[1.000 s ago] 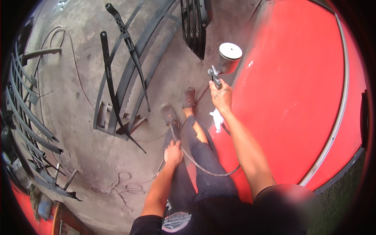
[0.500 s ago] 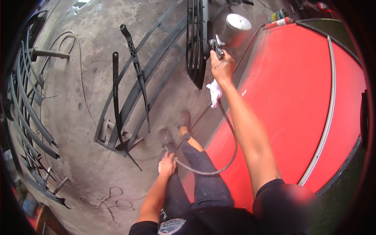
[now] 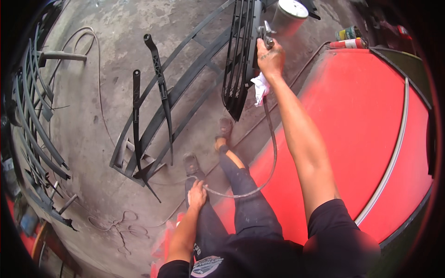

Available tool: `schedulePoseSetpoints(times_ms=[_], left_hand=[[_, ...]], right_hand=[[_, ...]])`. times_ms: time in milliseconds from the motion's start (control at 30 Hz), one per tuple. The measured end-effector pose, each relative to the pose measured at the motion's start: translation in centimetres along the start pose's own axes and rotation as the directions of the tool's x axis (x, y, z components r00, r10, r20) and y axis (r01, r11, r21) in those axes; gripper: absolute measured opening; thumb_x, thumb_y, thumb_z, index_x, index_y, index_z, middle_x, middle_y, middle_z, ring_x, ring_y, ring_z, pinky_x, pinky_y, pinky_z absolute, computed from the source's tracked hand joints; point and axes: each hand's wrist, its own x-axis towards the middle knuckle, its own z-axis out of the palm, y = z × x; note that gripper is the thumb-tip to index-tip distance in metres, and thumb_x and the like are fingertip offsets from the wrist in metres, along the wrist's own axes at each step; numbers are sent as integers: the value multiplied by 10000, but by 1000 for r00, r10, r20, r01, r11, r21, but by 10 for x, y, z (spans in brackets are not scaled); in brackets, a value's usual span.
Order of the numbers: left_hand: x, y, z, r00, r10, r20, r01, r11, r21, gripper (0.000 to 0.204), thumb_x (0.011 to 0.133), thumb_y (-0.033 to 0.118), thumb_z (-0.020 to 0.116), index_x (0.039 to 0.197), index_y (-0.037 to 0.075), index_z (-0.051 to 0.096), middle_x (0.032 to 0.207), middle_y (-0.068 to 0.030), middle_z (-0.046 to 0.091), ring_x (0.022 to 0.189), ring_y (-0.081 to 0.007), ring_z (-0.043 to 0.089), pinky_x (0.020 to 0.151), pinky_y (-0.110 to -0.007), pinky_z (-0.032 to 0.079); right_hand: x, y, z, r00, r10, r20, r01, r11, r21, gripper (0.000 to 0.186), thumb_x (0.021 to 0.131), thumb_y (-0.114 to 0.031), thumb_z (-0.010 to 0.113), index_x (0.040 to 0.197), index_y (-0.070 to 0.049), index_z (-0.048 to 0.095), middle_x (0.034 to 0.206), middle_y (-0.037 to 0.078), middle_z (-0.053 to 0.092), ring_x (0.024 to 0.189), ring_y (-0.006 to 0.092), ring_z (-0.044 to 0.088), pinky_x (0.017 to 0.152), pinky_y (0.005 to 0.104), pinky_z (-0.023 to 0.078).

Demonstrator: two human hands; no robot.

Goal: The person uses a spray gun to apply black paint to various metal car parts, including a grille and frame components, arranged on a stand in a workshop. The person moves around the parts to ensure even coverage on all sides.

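Observation:
My right hand (image 3: 271, 60) grips a silver spray gun (image 3: 266, 37) with a large cylindrical cup (image 3: 289, 16) at the upper centre, beside a black slatted grille (image 3: 238, 55). A white cloth (image 3: 260, 87) is wrapped round the hose below that hand. The grey hose (image 3: 273, 148) loops down to my left hand (image 3: 197, 194), whose fingers are closed on it over my left leg. Two black wiper-arm-like parts (image 3: 162, 92) stand over long dark grey trim strips (image 3: 178, 83) left of the grille.
A big red panel (image 3: 352, 139) with a grey rail fills the right side; cans (image 3: 347, 33) lie at its far end. Curved dark trim pieces (image 3: 37, 120) hang on a stand at the left. Coiled cords (image 3: 118, 222) lie on the concrete floor.
My right hand has moved up and away from me with the spray gun, now beside the grille's upper part. My left hand stays on the hose; the view and my feet have shifted slightly.

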Motion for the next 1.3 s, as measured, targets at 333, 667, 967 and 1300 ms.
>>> schedulePoseSetpoints(times_ms=[333,667,967,1300], left_hand=[[29,56,-15,995,-14,-103,5,996,-87,349,952,217,665,1279,99,698,1374,-198,650,1200,-438,636,1009,-515,519],[63,127,-23,993,-92,-80,90,995,-32,424,960,269,699,1348,99,672,1494,-186,572,1276,-434,598,1090,-486,478],[100,129,-53,992,-114,-44,117,991,71,423,949,218,640,1348,78,621,1495,-183,542,1175,-457,620,996,-517,528],[115,140,-74,994,-113,9,112,987,112,415,998,288,601,1357,82,621,1477,-186,559,1151,-453,642,970,-517,542]], right_hand=[[11,12,-27,969,90,230,-106,993,56,260,949,-254,704,957,6,704,774,215,717,777,388,737,706,450,534],[56,24,-4,974,59,219,-72,996,56,270,945,-258,709,960,11,706,748,213,696,726,345,710,693,439,525],[152,26,39,999,-6,51,6,1000,14,291,922,-301,725,898,-13,696,758,221,704,770,423,716,696,483,524],[87,15,25,955,172,243,-176,984,-5,267,940,-246,707,948,21,705,802,236,719,820,394,742,733,447,536]])
